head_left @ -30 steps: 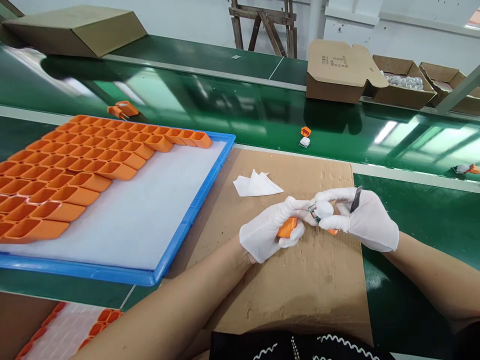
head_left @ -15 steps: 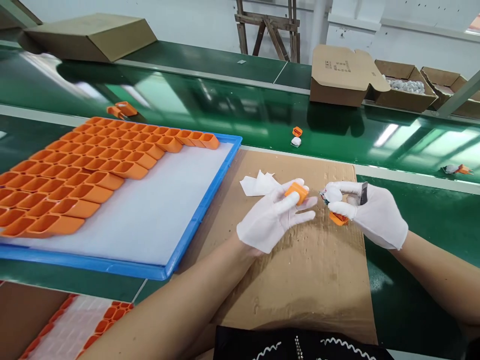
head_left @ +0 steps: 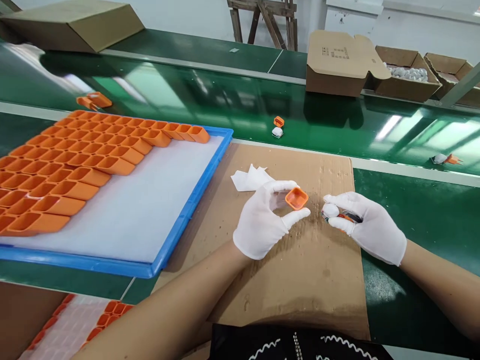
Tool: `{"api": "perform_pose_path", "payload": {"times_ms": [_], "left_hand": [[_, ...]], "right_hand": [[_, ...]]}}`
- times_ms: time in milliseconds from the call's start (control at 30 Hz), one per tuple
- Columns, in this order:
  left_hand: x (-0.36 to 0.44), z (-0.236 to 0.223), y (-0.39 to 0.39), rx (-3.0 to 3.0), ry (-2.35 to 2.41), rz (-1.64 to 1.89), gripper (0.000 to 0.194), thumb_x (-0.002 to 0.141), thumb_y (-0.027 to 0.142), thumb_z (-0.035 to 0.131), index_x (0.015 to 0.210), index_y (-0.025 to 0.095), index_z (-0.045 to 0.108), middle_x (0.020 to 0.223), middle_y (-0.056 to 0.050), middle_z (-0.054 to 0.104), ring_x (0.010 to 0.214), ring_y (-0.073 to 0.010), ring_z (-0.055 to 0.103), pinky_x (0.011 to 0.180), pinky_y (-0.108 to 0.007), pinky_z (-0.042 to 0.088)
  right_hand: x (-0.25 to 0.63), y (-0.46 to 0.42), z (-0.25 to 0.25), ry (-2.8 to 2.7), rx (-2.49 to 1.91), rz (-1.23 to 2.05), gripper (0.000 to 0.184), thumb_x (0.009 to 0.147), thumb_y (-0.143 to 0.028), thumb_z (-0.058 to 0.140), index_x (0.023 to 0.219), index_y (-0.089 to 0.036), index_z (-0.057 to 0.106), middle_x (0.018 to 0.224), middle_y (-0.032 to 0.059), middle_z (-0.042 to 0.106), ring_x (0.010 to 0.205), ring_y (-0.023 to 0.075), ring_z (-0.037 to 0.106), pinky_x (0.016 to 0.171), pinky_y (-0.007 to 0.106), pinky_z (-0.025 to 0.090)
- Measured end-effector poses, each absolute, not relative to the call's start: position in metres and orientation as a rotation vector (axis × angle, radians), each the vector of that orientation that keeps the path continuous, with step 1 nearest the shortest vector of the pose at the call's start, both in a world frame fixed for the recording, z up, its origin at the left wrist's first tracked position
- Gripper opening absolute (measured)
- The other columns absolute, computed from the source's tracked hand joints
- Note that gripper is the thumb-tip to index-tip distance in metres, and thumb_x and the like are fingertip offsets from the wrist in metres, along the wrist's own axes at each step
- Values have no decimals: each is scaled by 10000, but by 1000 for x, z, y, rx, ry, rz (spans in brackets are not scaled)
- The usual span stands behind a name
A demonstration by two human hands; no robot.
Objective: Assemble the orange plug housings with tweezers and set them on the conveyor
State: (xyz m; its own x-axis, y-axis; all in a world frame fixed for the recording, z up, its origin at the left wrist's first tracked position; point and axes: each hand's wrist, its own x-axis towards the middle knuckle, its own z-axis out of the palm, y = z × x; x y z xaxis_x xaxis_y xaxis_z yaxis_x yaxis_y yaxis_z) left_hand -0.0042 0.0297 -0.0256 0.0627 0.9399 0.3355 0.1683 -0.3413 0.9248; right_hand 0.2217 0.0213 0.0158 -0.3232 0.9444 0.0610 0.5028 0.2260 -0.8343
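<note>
My left hand (head_left: 268,215), in a white glove, grips a small orange plastic housing (head_left: 297,199) between thumb and fingers, its open end facing me. To the right, my gloved right hand (head_left: 362,222) pinches a small white rounded part with a circuit board (head_left: 330,211) at its fingertips. An orange piece and a dark strip show partly inside the right palm; the fingers hide the rest. Both hands are above a brown cardboard sheet (head_left: 300,280), a short gap apart. A crumpled white cloth (head_left: 251,178) lies behind my left hand.
On the left, a blue-rimmed tray (head_left: 176,225) holds rows of orange housings (head_left: 86,155). Small orange-and-white assemblies (head_left: 278,127) ride the green belt (head_left: 225,112) beyond. Cardboard boxes (head_left: 335,65) stand along the far side. Another stack of orange pieces (head_left: 108,317) is at lower left.
My left hand has turned the orange housing so its open end now faces me. The right hand has lowered slightly with its white part. Belt items have shifted left, and the view has tilted downward.
</note>
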Motion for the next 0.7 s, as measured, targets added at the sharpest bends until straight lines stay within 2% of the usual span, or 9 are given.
{"api": "perform_pose_path", "payload": {"times_ms": [100,200,267,367,500,600,700], "left_hand": [[-5,-27,30,1858,1144,1441,414,735,191,847,1072,208,608,1035,-41,645,929,-195,704,875,-429,619],[-5,-28,30,2001,1196,1541,409,694,185,877,1009,212,618,998,-20,588,869,-171,663,775,-374,619],[-3,-29,29,2045,1195,1578,386,722,153,849,1019,212,609,1020,-26,610,938,-182,663,799,-357,611],[-1,-31,25,2065,1154,1420,389,840,74,698,1184,233,610,1070,-33,659,930,-152,668,783,-297,594],[3,-30,17,2088,1149,1205,496,880,34,602,1317,267,583,969,-7,607,805,-118,617,773,-274,572],[2,-26,9,1966,1087,1142,575,919,79,560,1450,271,455,1072,-45,592,930,-159,624,906,-345,570],[-1,-22,3,1863,972,1023,682,957,177,552,1567,310,278,1243,-92,562,1068,-211,627,986,-403,555]], "right_hand": [[222,19,11,-1940,-1222,940,345,820,-158,683,1129,-309,706,860,-16,724,809,154,663,804,349,584],[219,17,5,-1832,-1068,994,358,803,-106,716,1091,-318,710,830,-31,699,723,126,631,686,305,574],[216,15,1,-1780,-959,1031,379,795,-73,728,1078,-325,723,795,-39,667,682,113,600,636,286,554],[210,14,-3,-1752,-843,1047,489,800,-17,701,1153,-356,722,766,-43,614,644,98,546,583,265,523],[205,13,-3,-1740,-724,1004,593,837,-8,651,1281,-401,666,797,-34,614,675,91,546,573,229,521],[203,11,-1,-1749,-794,989,609,820,-21,698,1284,-415,668,799,-35,634,626,81,528,528,197,501],[202,8,0,-1703,-805,948,622,817,-31,710,1288,-436,665,803,-39,634,605,80,511,571,225,522]]}}
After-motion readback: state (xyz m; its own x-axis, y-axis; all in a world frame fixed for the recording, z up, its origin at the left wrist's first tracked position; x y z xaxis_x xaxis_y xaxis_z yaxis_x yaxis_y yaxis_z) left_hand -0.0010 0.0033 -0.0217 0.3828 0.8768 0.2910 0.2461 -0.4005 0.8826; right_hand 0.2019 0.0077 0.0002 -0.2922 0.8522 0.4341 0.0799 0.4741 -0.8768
